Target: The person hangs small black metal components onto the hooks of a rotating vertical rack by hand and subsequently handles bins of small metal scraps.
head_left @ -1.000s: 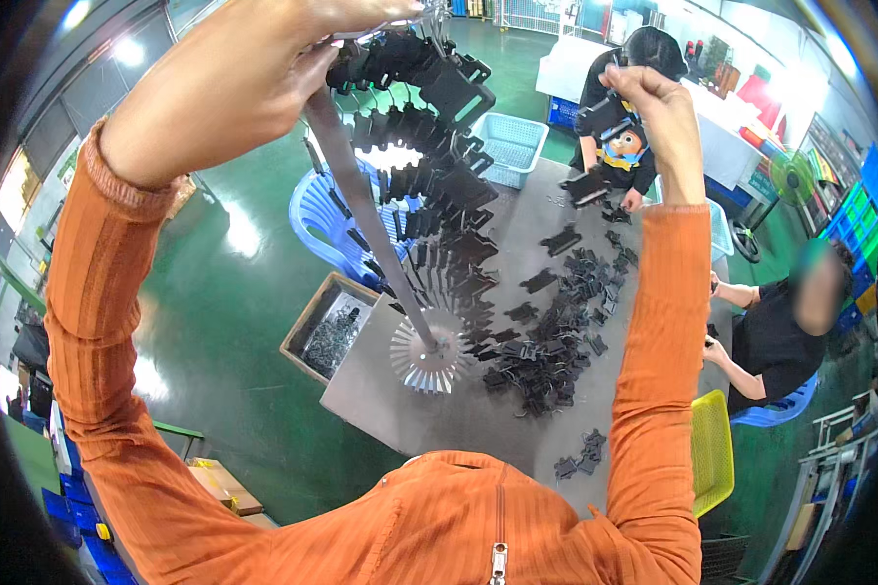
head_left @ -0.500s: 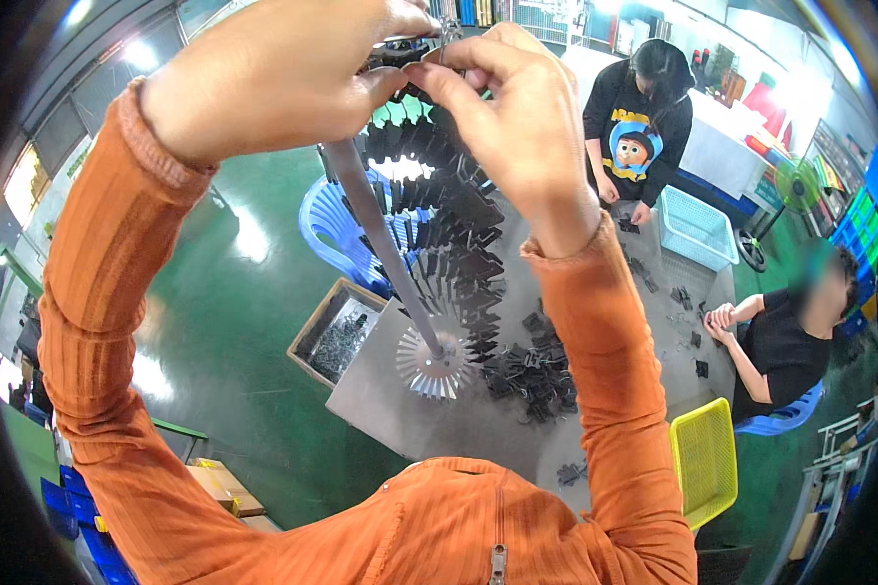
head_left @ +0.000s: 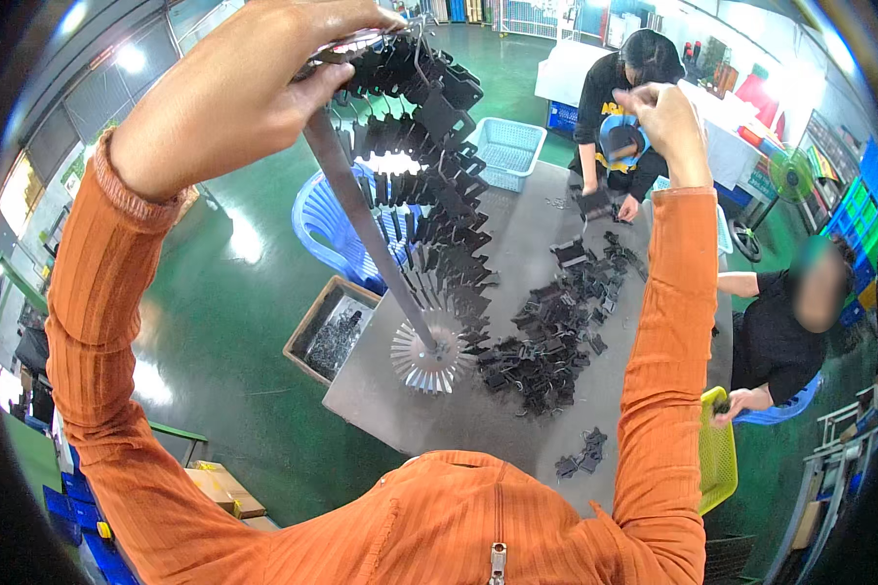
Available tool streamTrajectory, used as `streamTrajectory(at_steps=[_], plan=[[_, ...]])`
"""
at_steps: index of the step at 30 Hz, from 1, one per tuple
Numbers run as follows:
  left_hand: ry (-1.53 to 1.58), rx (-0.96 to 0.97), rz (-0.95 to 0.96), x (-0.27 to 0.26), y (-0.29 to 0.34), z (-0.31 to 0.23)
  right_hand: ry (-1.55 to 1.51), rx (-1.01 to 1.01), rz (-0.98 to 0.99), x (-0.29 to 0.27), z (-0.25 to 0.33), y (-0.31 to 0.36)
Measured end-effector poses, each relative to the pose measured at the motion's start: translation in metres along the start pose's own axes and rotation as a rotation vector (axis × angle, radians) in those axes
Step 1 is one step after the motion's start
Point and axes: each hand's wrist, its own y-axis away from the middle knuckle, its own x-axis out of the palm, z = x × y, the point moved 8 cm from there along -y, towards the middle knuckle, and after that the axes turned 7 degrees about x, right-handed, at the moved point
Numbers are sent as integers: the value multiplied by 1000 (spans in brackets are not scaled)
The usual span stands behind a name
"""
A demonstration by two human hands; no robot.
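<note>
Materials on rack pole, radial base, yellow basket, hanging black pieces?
Rack pole: likely metal; smooth satin grey, soft sheen.
Radial base: probably bare metal; thin slats catch bright highlights.
Yellow basket: looks like moulded plastic; even colour, perforated wall.
Hanging black pieces: dark, mostly matte; plastic or coated metal, can't tell.

The left hand [head_left: 229, 102] hides the upper end of a metal rack [head_left: 363, 216], its back cropped by the top edge. Whether the right hand [head_left: 671, 122] holds the dark piece [head_left: 619, 145] below it cannot be told. An orange sleeve [head_left: 657, 341] masks part of a yellow basket [head_left: 719, 463]; a seated person's [head_left: 782, 322] head is blurred. Bits in a box [head_left: 307, 366] appear too small to identify.
</note>
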Motion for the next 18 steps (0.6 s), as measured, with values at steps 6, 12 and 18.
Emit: streamTrajectory(at_steps=[6,12,18], plan=[[-172,111,-1,6,-1,12,-606,-542,-237,-18,111,78],[-176,116,8,13,-10,18,-616,-594,-206,1,174,109],[20,76,34,7,-15,5,-1139,-574,324,8,155,92]])
